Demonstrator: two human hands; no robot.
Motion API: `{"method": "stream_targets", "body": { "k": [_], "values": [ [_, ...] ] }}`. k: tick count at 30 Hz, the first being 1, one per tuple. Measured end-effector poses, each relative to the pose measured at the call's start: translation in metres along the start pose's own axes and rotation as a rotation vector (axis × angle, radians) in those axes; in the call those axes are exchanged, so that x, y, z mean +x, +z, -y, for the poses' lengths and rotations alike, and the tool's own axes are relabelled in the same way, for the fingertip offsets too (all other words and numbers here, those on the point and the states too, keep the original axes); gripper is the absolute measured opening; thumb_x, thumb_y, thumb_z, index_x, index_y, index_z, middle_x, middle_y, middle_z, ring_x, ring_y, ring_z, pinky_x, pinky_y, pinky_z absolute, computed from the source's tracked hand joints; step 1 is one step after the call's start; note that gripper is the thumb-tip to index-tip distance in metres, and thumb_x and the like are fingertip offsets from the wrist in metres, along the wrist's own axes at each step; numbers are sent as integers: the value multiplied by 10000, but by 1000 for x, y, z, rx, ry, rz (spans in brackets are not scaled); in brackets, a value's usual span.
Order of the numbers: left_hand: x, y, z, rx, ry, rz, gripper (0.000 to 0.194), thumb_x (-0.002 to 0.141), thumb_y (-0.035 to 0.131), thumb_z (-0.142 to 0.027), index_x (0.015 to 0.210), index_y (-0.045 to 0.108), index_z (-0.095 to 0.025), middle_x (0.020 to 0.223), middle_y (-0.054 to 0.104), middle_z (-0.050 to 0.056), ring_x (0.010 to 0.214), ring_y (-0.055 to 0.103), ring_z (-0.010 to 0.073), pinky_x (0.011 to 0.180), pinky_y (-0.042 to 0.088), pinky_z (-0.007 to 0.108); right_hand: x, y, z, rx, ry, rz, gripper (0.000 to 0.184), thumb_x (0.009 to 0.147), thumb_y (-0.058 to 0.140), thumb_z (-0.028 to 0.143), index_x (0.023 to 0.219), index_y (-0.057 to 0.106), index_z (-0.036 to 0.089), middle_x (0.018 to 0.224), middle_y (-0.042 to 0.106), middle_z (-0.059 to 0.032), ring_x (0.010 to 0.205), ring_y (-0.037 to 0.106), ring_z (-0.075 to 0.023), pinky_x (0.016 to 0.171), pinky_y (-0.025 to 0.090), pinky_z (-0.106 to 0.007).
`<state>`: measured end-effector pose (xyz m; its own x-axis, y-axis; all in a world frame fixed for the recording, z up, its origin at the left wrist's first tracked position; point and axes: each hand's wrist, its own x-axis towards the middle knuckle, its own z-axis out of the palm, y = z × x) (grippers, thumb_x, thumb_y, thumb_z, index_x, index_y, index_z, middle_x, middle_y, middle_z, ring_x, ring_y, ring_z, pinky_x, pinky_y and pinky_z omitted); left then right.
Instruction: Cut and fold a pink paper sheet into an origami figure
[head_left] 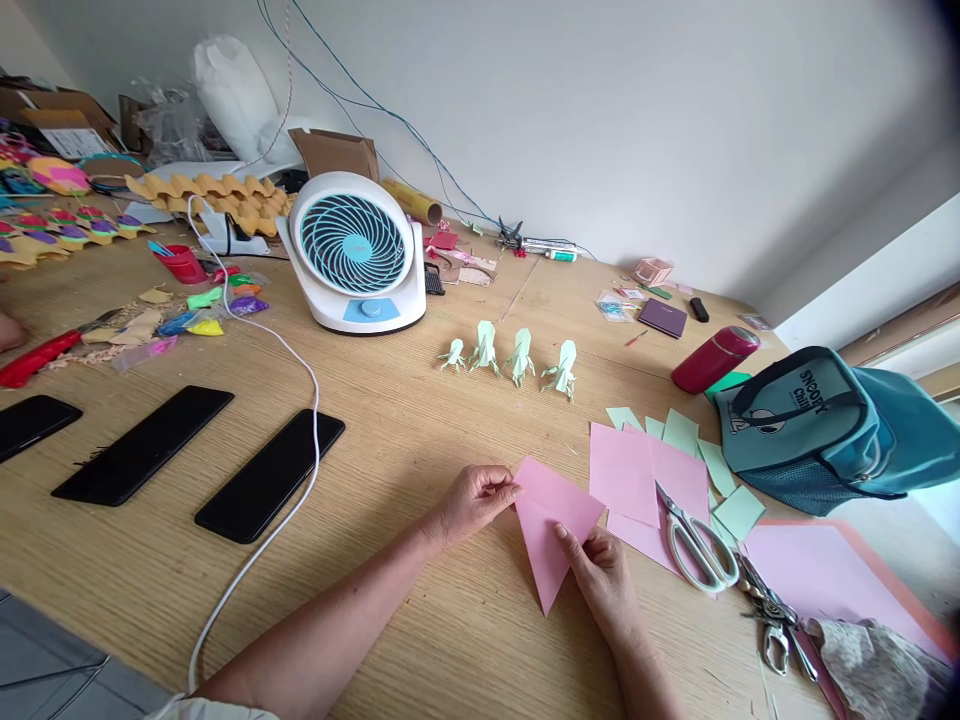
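Observation:
A pink sheet of paper [551, 510], folded into a kite-like shape, is held just above the wooden table between my two hands. My left hand [480, 500] pinches its upper left corner between thumb and fingers. At the right side, my right hand [600, 570] grips it with the thumb on top and the fingers behind. Right of the hands lie flat pink sheets [622, 475] with white-handled scissors [697, 545] resting on them. Several folded pale green paper figures [519, 356] stand in a row beyond my hands.
A white fan [356, 255] stands at the back. Black phones [270, 475] and a white cable [315, 400] lie at the left. On the right are green paper pieces [739, 512], a red bottle [716, 358], a teal bag [810, 430], keys [772, 605] and a grey cloth [870, 665].

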<state>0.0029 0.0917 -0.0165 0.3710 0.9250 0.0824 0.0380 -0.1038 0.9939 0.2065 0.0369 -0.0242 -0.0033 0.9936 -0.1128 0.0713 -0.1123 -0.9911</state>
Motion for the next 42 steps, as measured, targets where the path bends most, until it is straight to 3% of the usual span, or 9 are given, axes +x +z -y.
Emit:
{"method": "stream_targets", "body": {
  "k": [6,11,20,28,37,42],
  "values": [
    [-1,1,-5,5,-7,-11,373,899,514,-392,604,486,-166,587,440,-40,528,410,85,504,307,199,-1,-1,5,-10,8,15,478,772,700,608,658,696,144,628,624,-48,554,481,-140,507,386,-256],
    [0,2,3,48,-4,-16,353,839,603,-371,596,458,-161,602,378,-50,571,343,84,520,264,204,-2,0,6,-7,12,22,464,773,705,601,683,720,146,627,628,-45,561,484,-142,508,384,-253],
    [-1,4,5,84,-3,4,313,833,572,-324,603,427,-167,608,362,-48,591,338,91,529,267,208,-1,-5,0,41,9,25,354,764,756,516,858,771,175,769,723,-65,657,590,-190,638,487,-294],
    [-2,7,5,58,-2,27,293,822,612,-370,645,539,-147,611,428,-38,578,384,92,519,295,198,0,-3,4,82,28,24,361,729,783,518,866,780,184,782,742,-73,635,607,-212,613,496,-319],
    [-2,11,3,61,-31,-49,232,803,605,-326,661,537,-155,602,461,-37,563,401,94,512,305,199,2,-6,-3,71,21,36,339,793,734,509,916,778,196,855,761,-77,702,647,-218,631,509,-314],
    [-3,14,2,80,-52,-93,223,769,618,-280,626,497,-160,599,456,-44,565,386,88,525,305,201,3,-5,-6,110,25,10,323,752,782,483,916,766,205,911,765,-89,772,678,-244,698,541,-356]
  ]
}}
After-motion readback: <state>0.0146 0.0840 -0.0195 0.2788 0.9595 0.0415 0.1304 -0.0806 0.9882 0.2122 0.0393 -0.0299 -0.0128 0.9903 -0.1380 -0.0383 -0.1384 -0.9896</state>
